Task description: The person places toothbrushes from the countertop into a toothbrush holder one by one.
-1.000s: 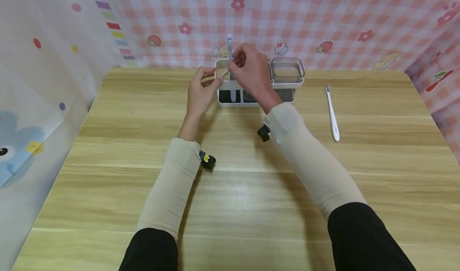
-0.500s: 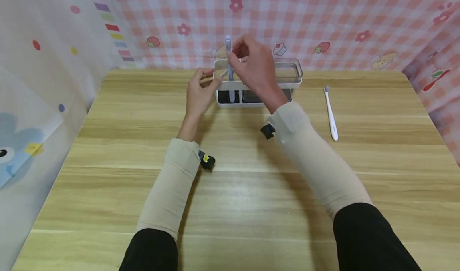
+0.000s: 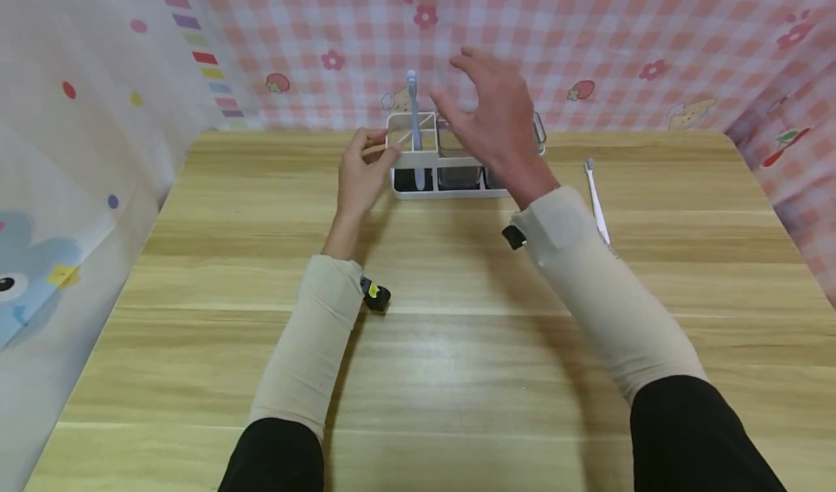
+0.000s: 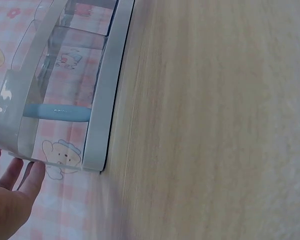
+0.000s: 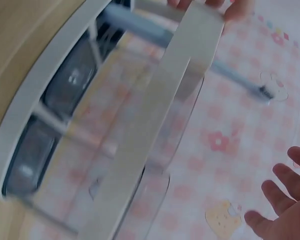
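Observation:
A white toothbrush holder [image 3: 457, 162] with clear cups stands at the table's back edge. In its left compartment a blue-grey toothbrush [image 3: 415, 122] stands upright, bristles on top; its handle [image 4: 60, 112] reaches the base in the left wrist view. My left hand [image 3: 364, 176] holds the holder's left end, thumb at the front and fingers at the side and back. Raised above the holder's right part, my right hand [image 3: 499, 111] is spread with nothing in it. It hides part of the right cup. In the right wrist view its fingers [image 5: 280, 200] are apart from the holder.
A white toothbrush [image 3: 597, 202] lies on the wooden table [image 3: 431, 347] to the right, its lower end overlapped by my right sleeve. Behind the table hangs a pink checked cloth [image 3: 366, 35]; a white printed cloth [image 3: 98, 151] is at the left.
My right hand has let go of the blue-grey toothbrush, opened, and moved up and right. The toothbrush stays upright in the holder. My left hand keeps its place.

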